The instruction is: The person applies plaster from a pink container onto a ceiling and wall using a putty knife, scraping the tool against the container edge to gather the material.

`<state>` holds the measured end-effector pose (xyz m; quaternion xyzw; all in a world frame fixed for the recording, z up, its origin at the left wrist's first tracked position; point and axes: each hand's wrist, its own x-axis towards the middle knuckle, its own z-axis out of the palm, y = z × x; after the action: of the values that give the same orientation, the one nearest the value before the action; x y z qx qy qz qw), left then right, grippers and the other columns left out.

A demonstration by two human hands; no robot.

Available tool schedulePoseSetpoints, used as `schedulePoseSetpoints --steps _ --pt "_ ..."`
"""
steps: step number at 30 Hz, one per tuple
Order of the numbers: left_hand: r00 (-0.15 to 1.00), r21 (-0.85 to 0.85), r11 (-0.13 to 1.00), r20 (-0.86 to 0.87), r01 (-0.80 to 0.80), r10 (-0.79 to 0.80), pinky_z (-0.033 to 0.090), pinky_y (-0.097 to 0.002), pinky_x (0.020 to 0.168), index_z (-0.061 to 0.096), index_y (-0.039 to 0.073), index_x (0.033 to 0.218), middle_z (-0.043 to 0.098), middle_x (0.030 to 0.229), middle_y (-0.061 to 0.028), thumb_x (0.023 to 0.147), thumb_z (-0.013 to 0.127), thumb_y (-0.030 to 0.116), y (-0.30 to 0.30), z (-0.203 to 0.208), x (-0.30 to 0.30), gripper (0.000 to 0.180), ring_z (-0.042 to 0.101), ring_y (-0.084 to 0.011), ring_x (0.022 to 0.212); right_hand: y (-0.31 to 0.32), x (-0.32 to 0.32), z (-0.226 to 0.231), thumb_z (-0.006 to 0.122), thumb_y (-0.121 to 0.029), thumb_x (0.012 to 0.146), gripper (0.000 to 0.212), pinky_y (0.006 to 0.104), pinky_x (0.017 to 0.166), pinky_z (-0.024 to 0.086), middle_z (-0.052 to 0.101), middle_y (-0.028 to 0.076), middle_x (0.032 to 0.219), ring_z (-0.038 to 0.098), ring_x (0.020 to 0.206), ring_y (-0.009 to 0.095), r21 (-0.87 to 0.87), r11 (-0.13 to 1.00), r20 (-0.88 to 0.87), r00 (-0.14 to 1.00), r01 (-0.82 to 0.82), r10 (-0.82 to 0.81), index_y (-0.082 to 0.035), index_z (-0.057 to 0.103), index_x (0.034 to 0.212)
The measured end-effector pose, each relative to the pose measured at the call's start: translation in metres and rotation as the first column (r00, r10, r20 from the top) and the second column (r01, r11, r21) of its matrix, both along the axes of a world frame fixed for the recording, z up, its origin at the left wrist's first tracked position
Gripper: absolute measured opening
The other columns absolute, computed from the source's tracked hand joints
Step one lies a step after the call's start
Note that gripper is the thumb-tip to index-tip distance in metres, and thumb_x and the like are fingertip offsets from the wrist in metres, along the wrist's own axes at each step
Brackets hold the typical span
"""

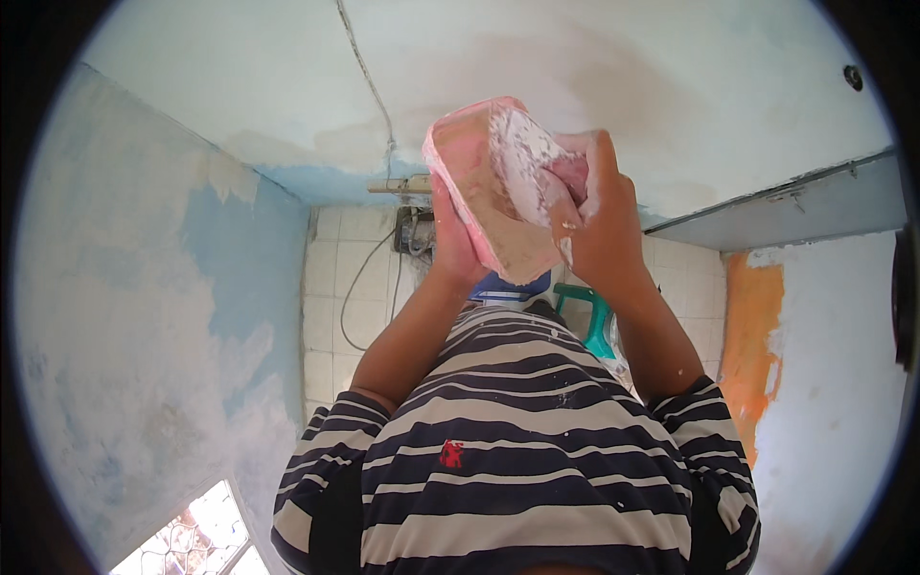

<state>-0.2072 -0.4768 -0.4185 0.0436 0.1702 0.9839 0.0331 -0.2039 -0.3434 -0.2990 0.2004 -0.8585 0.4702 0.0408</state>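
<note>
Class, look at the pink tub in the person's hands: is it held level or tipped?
Tipped. The pink tub leans on its side, its white-smeared inside facing the right hand; the left hand supports it.

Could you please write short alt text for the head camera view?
Two hands hold up a pink tub caked with white paste: the left hand grips its side, the right hand reaches inside. Below, a striped shirt; around, patchy blue-and-white walls.

Two hands are showing, the left hand and the right hand, together holding one pink tub caked with white paste. One green plastic stool and one blue container are sitting below. One cable is running along the wall.
</note>
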Motion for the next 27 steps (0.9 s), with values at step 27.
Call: schedulePoseSetpoints --steps 27 --pt "0.987 0.011 0.987 -0.024 -0.158 0.158 0.041 -0.0440 0.110 0.032 0.015 0.152 0.043 0.149 -0.0081 0.098 0.025 0.071 -0.006 0.002 0.020 0.078 0.045 -0.0273 0.135 -0.002 -0.007 0.014 0.056 0.004 0.088 0.032 0.0339 0.072 0.050 0.064 0.024 0.085 0.064 0.079 0.044 -0.034 0.990 0.013 0.990 -0.137 0.137 0.000 0.047 0.118"
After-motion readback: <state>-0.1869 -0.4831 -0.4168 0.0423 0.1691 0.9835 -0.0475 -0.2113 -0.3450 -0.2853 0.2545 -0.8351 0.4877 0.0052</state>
